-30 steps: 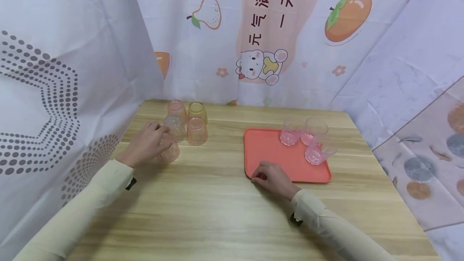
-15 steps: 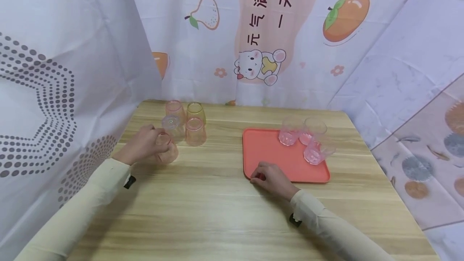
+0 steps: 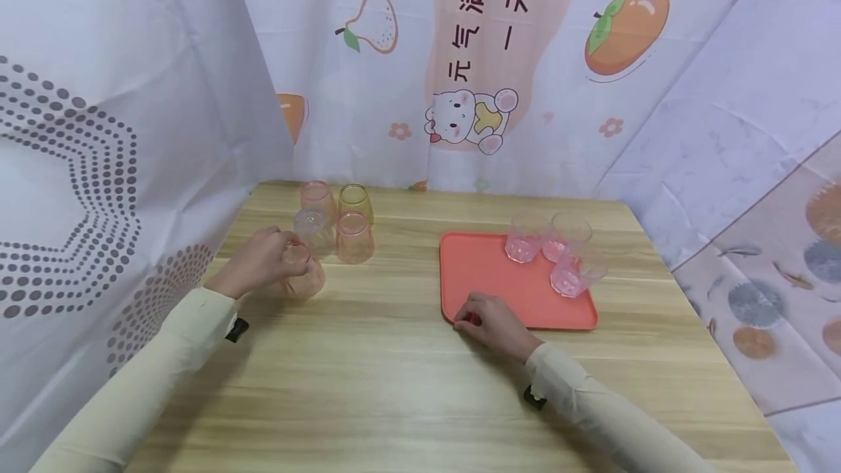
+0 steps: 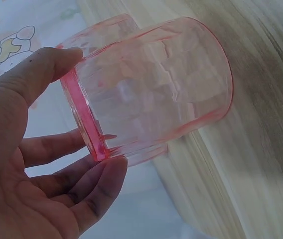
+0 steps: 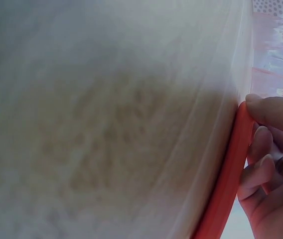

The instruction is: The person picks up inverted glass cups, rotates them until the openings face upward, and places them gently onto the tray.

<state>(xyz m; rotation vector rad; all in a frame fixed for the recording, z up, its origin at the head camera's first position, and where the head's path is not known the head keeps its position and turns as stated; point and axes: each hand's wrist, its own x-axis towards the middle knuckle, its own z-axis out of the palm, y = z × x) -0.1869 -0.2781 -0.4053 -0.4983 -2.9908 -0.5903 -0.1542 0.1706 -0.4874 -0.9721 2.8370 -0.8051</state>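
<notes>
At the left of the table, my left hand (image 3: pixel 263 261) holds a pinkish clear tumbler (image 3: pixel 307 282) that stands mouth down. In the left wrist view, thumb and fingers (image 4: pixel 106 184) grip the edge of its thick pink base, while its rim is at the wood. My right hand (image 3: pixel 493 323) pinches the near left corner of a red tray (image 3: pixel 486 276). The right wrist view has the thumb (image 5: pixel 271 109) on top of the tray's rim and curled fingers against its side. Three clear pink tumblers stand upright at the tray's right side, one of them here (image 3: pixel 569 279).
Behind the held tumbler stand more upturned ones: a clear one (image 3: pixel 314 236), a pink one (image 3: pixel 355 239), another pink one (image 3: pixel 317 199) and a yellow one (image 3: pixel 355 203). Patterned curtains (image 3: pixel 368 130) border the wooden table (image 3: pixel 368 385) at the back and both sides.
My left fingers have drawn in slightly around the tumbler's base, away from the clear one behind. The right hand stays at the tray corner.
</notes>
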